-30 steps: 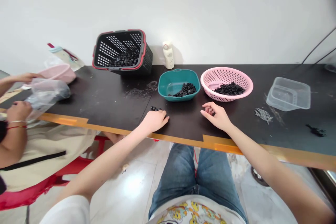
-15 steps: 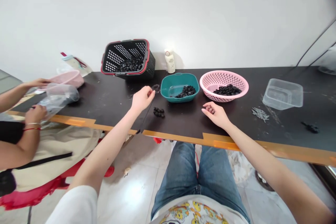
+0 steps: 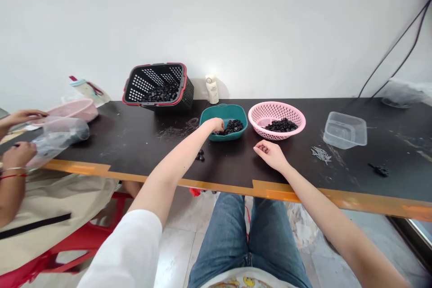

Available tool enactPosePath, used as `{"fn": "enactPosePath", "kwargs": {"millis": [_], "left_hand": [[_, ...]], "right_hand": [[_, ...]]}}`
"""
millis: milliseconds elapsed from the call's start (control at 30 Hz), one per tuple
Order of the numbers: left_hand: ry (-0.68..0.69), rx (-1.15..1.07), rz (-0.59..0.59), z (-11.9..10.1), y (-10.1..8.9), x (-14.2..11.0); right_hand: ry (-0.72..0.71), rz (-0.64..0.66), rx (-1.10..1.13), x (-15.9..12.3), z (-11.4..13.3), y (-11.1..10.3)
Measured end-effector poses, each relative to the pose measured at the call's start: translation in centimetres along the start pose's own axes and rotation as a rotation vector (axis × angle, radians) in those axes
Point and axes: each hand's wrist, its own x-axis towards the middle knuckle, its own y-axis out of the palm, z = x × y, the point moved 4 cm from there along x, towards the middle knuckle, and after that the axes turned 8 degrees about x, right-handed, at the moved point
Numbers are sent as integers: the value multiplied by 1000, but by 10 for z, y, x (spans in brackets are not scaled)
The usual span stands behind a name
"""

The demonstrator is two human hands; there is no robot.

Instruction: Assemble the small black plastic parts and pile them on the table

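A teal plastic bowl (image 3: 206, 125) is cradling black pieces (image 3: 232, 127) beside a pink perforated basket (image 3: 257, 127), while a black lattice crate with a red rim (image 3: 137, 94) is standing on a black tabletop (image 3: 111, 141) banded in orange tape (image 3: 81, 168). Below, blue jeans (image 3: 216, 243) are meeting a white shirt with a yellow cartoon print (image 3: 243, 284), and a red stool (image 3: 91, 236) is showing nearby.

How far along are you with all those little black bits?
Looks done: the pink basket holds a heap of black pieces. In hand: the left hand is at the teal bowl, by its pieces. Left: more pieces sit in the black crate, and a few pieces lie on the table.
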Motion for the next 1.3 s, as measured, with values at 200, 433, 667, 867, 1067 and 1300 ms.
{"fn": "enactPosePath", "kwargs": {"millis": [200, 433, 667, 867, 1067, 1300], "left_hand": [[-24, -79, -11, 5, -2, 1], [66, -225, -234, -6, -25, -38], [648, -806, 29, -90, 12, -89], [473, -936, -97, -123, 64, -59], [401, -1056, -261, -112, 77, -52], [379, -1089, -220, -111, 83, -50]], "right_hand": [[-22, 24, -25, 1, 4, 1], [21, 39, -32, -6, 17, -26], [326, -171, -309, -37, -34, -155], [398, 14, -429, -46, -84, -182], [444, 114, -413, -37, -97, -169], [469, 130, -349, -37, -101, -183]]}}
